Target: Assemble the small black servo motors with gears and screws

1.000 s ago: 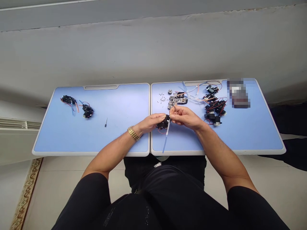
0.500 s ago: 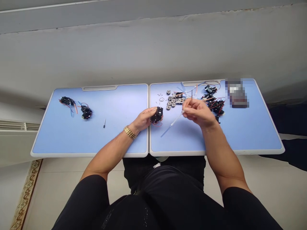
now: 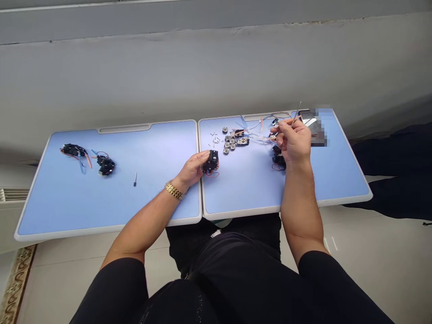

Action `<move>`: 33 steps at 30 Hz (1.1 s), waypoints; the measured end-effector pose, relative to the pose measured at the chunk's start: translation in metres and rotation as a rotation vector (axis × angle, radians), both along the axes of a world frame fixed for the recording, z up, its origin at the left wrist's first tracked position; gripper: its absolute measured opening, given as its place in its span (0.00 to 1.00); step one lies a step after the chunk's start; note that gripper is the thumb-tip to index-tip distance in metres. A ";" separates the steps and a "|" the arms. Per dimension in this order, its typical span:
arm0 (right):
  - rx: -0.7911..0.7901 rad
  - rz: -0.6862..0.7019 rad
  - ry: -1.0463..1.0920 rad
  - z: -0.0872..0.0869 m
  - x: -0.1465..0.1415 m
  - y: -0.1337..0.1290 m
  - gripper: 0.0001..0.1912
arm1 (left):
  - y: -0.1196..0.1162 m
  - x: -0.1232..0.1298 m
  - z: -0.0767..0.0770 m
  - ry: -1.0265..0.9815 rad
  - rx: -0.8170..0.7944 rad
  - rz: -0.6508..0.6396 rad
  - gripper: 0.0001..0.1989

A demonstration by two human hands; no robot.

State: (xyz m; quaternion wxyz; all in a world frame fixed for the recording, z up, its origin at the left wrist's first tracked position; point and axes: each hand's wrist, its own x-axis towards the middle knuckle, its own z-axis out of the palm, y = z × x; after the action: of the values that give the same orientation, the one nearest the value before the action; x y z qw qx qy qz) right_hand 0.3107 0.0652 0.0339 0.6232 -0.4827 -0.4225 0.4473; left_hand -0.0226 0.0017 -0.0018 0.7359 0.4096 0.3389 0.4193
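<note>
Right hand (image 3: 294,141) hides black modules (image 3: 278,159); pixelated object (image 3: 317,130) unreadable

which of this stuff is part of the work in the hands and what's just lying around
In hand:
left hand gripping a black wired unit
right hand pinching a thin metal rod

Lying about:
tiny screws
metal discs
black wired units
small pin
blurred object

The worktop (image 3: 151,153) has a smooth, matt blue plastic surface with a paler plastic rim. The housing (image 3: 211,162) is matt black plastic, and the small discs (image 3: 228,145) are shiny metal. The slim rod (image 3: 296,112) looks like bare grey metal. The watch bracelet (image 3: 174,191) is polished gold-coloured metal, the tubing (image 3: 245,123) translucent plastic, and the shorts (image 3: 236,279) dull black cloth.
</note>
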 end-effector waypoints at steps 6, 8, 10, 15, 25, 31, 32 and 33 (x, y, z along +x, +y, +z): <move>-0.055 -0.059 0.034 -0.009 -0.001 0.012 0.24 | 0.001 0.001 -0.001 -0.003 -0.012 -0.012 0.25; -0.109 -0.092 -0.080 -0.013 -0.003 0.017 0.19 | 0.001 0.002 -0.002 -0.005 -0.017 -0.008 0.25; -0.163 -0.126 -0.233 -0.017 -0.004 0.021 0.14 | 0.002 0.002 -0.002 -0.006 -0.020 -0.003 0.25; -0.211 -0.210 -0.535 -0.027 0.008 0.024 0.06 | 0.002 0.003 0.000 -0.008 -0.028 -0.002 0.26; 0.250 -0.307 -0.807 0.009 -0.014 -0.016 0.29 | 0.001 0.008 0.004 -0.076 -0.091 0.026 0.26; 0.180 0.361 -0.688 0.001 -0.094 -0.052 0.16 | 0.001 0.010 -0.001 -0.114 -0.104 0.108 0.26; 0.151 0.403 -0.692 -0.005 -0.101 -0.055 0.16 | 0.001 0.011 -0.002 -0.120 -0.098 0.126 0.26; 0.130 0.423 -0.701 -0.011 -0.107 -0.058 0.17 | 0.001 0.012 -0.002 -0.122 -0.091 0.139 0.26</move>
State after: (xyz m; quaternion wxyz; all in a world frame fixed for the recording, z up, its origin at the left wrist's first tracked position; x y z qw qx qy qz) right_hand 0.2037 0.0069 0.0230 0.3650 -0.4679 -0.7265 0.3465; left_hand -0.0110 0.0024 -0.0040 0.7421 0.3249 0.3396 0.4778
